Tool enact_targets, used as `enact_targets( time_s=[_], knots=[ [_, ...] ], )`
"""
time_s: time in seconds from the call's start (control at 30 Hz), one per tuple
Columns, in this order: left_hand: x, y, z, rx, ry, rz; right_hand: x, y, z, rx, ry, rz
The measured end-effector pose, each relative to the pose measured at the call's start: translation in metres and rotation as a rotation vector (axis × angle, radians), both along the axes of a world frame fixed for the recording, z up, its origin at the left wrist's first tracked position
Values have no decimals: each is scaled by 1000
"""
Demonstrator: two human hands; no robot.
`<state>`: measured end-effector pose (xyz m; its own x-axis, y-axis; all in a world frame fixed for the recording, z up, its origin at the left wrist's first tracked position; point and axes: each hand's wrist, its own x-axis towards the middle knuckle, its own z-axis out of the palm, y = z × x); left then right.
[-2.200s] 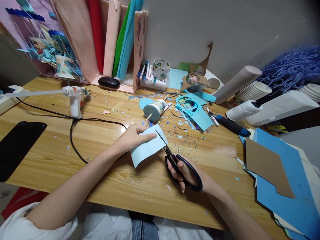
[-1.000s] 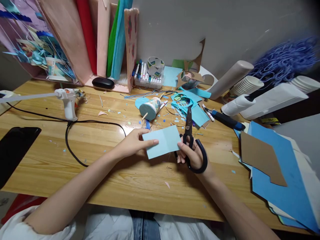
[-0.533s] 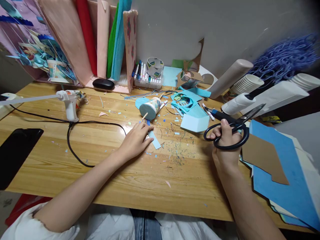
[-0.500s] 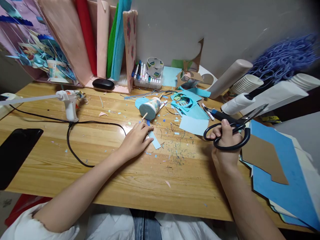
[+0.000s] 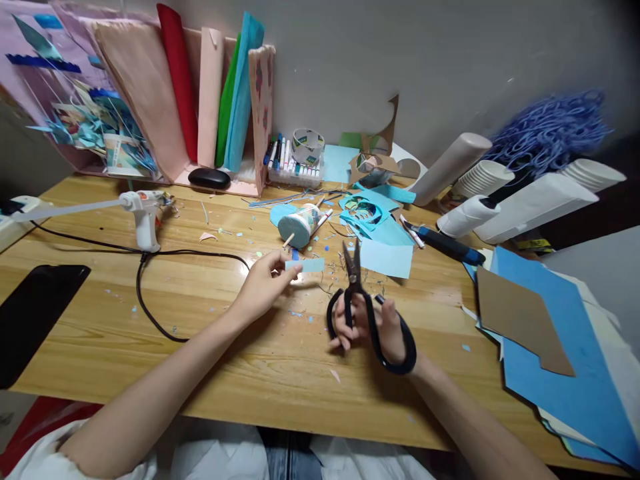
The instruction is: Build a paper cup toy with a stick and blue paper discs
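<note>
My left hand (image 5: 264, 287) pinches a small light-blue paper strip (image 5: 306, 265) just above the wooden desk (image 5: 200, 347). To its right, my right hand (image 5: 373, 323) grips black-handled scissors (image 5: 367, 307), fingers through the loops, blades shut and pointing away from me. The blade tips sit a little right of the strip. The larger light-blue paper sheet (image 5: 386, 258) lies on the desk beyond the scissors.
A decorated paper cup (image 5: 301, 223) lies on its side behind the strip. A glue gun (image 5: 143, 212) and its black cord (image 5: 150, 293) sit left, a black phone (image 5: 35, 317) far left. Blue card and brown cardboard (image 5: 525, 327) are stacked right. Paper scraps litter the middle.
My right hand brought the scissors back from the right side to the middle of the desk. My left hand lifted the small strip off the desk. The larger sheet stays lying behind.
</note>
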<state>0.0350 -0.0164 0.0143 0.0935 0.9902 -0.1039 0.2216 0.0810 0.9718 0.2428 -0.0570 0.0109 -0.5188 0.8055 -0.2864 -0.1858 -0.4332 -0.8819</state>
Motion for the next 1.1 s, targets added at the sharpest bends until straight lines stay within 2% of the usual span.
enact_targets(
  time_s=[0.13,0.27,0.5,0.9,1.1],
  knots=[
    [-1,-1,9,1,-123,119,-1,-17,-11,-40,5,220],
    [5,-9,10,39,-85,51,-5,-23,-15,-41,-20,291],
    [16,-20,3,23,-13,-98,-12,-20,-15,-18,-33,246],
    [16,-18,5,3,-35,-99,-15,-23,-22,38,-101,181],
    [15,-15,3,-7,-54,-98,-23,-23,-18,9,-190,78]
  ],
)
